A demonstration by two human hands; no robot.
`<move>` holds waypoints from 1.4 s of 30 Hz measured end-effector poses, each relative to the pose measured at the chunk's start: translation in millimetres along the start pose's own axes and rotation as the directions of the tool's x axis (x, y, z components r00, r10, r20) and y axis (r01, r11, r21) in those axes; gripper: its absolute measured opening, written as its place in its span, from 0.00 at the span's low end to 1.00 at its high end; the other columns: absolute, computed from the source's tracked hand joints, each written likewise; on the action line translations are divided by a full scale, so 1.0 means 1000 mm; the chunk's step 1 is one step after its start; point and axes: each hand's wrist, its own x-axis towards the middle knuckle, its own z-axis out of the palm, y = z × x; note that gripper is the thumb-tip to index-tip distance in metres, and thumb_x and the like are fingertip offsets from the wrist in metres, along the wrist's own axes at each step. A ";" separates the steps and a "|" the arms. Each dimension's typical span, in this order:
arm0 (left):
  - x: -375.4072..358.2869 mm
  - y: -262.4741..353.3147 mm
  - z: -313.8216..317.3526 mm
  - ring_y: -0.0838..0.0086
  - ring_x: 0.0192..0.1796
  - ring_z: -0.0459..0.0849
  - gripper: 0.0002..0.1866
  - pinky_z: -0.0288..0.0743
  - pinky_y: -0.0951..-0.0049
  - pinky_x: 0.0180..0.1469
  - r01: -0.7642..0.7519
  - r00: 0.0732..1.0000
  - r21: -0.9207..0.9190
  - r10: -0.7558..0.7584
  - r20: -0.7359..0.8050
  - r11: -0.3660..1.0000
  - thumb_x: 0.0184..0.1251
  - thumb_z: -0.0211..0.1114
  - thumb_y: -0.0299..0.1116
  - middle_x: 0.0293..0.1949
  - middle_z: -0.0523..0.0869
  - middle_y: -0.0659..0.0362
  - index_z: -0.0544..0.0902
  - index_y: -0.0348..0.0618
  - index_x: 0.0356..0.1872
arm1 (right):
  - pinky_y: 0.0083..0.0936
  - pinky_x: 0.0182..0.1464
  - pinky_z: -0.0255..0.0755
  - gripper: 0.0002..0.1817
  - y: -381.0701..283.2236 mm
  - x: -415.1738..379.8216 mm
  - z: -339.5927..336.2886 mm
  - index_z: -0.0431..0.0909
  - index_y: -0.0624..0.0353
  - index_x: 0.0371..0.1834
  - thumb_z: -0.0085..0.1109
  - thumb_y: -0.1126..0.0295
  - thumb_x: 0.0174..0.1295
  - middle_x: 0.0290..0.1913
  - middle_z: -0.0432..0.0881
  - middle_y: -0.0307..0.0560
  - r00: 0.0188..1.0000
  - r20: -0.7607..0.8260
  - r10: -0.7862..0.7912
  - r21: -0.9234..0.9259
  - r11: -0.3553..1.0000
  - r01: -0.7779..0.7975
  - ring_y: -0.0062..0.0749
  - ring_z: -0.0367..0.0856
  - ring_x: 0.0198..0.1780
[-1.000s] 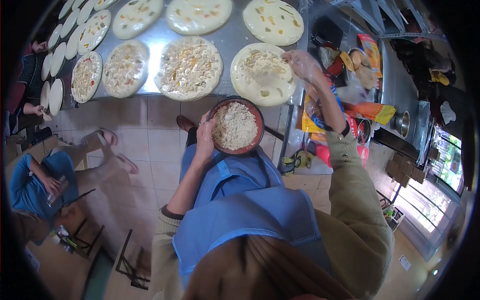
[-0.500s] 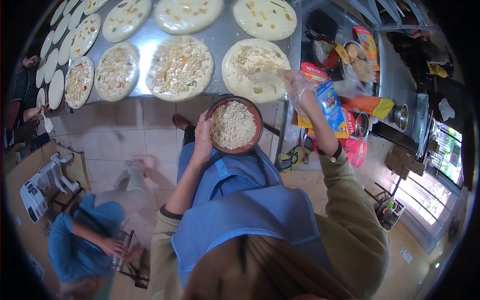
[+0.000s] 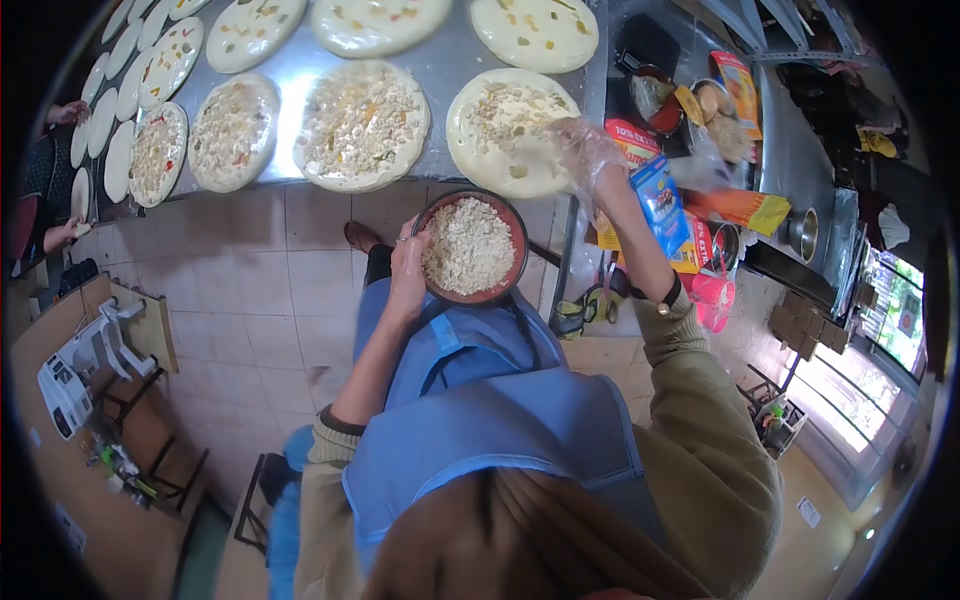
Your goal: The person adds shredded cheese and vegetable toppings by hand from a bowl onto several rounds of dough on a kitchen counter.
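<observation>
My left hand (image 3: 407,272) grips the rim of a dark reddish bowl (image 3: 518,245) in front of my apron. White crumbled cheese (image 3: 468,245) fills much of the bowl. My right hand (image 3: 592,160), in a clear plastic glove, hovers at the right edge of a round dough base (image 3: 480,150); its fingers are smeared by motion. Crumbs and pale chopped pieces lie on the upper part of that base. Left of it, another dough base (image 3: 345,172) is thickly covered with crumbs and colourful bits, as is a third base (image 3: 232,135).
A metal table (image 3: 440,65) carries rows of further dough rounds. Bright food packets (image 3: 660,205), a steel pot (image 3: 803,232) and a pink mug (image 3: 712,295) stand at the right. Another person's hand (image 3: 62,235) is at the far left. A white machine (image 3: 70,385) sits lower left.
My right hand has shifted slightly at the base's edge, while my left hand and the bowl stay put. The person in blue at lower left has moved mostly behind my arm.
</observation>
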 end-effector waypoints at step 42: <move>0.002 -0.017 0.014 0.72 0.53 0.71 0.23 0.61 0.75 0.58 -0.046 0.998 0.012 0.045 0.032 0.999 0.66 0.44 0.37 0.50 0.75 0.52 0.67 0.31 0.56 | 0.20 0.39 0.74 0.12 0.003 -0.032 -0.010 0.80 0.59 0.42 0.58 0.66 0.58 0.38 0.82 0.41 0.976 0.215 -0.026 0.606 0.787 -0.113 0.22 0.78 0.36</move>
